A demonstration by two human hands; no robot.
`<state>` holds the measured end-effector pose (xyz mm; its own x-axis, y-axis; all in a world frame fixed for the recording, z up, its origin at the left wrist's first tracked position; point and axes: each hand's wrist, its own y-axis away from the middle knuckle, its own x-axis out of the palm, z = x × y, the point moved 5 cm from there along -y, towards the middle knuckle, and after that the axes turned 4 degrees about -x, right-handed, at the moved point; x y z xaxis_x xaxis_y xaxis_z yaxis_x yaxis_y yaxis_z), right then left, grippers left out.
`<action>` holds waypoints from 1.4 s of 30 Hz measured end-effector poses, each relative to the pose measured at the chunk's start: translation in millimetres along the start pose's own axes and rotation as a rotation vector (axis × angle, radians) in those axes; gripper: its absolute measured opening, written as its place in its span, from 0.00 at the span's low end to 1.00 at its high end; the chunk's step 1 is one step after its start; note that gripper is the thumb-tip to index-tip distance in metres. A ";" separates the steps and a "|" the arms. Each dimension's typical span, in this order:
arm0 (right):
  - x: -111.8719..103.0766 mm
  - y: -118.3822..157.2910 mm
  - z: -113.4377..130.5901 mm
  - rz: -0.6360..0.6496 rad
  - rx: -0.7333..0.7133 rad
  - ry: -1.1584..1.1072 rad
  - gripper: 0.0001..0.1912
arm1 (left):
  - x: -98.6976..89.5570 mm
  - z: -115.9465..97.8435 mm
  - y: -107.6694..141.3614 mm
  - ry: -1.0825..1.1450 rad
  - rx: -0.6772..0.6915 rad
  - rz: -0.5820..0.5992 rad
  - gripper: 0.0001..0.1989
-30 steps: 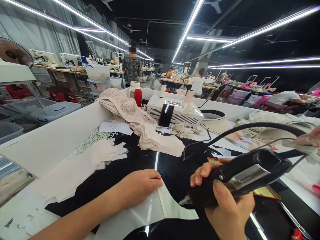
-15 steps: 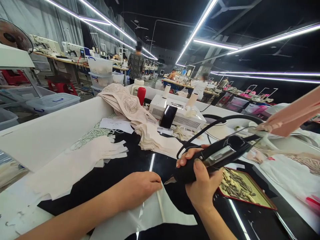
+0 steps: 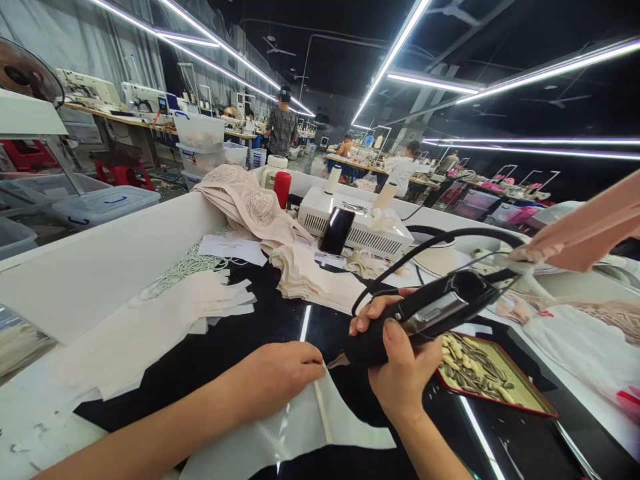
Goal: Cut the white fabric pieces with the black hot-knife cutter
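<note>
My right hand [image 3: 403,370] grips a black hand-held corded tool [image 3: 425,313], its tip pointing down-left toward the edge of a white fabric piece [image 3: 320,420] on the glossy black table [image 3: 240,340]. My left hand [image 3: 277,373] rests on that white piece with the fingers curled, pinching its edge close to the tool's tip. The tool's black cord [image 3: 450,240] loops up and to the right. A pinkish arm or sleeve of another person [image 3: 585,233] reaches in from the right above the cord.
Stacks of beige cut fabric [image 3: 320,277] and lace pieces [image 3: 250,203] lie ahead. A white machine [image 3: 360,227] with a phone [image 3: 336,230] leaning on it stands behind. A red-rimmed tray of seeds [image 3: 480,373] sits right of my hand. White table walls [image 3: 100,267] border the left.
My right hand with the tool has moved left and down toward my left hand, uncovering the seed tray. Another person's arm has come in from the right. My left hand stays put.
</note>
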<state>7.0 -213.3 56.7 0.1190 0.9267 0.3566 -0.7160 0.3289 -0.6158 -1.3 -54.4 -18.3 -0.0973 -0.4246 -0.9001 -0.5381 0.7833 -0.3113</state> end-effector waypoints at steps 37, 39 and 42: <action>-7.2 12.9 11.0 0.015 -0.020 -0.018 0.16 | -8.5 -1.2 4.2 -0.060 0.038 0.071 0.23; -7.9 11.7 13.6 0.017 -0.018 -0.022 0.16 | -8.0 -2.3 3.8 -0.065 0.052 0.054 0.20; -11.4 8.8 21.2 0.011 -0.015 -0.035 0.17 | -7.4 -10.0 2.7 -0.040 0.092 0.004 0.16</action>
<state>-15.2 -224.8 62.2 0.0870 0.9233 0.3741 -0.7063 0.3220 -0.6304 -10.4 -53.6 -9.4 -0.0645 -0.4042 -0.9124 -0.4582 0.8242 -0.3328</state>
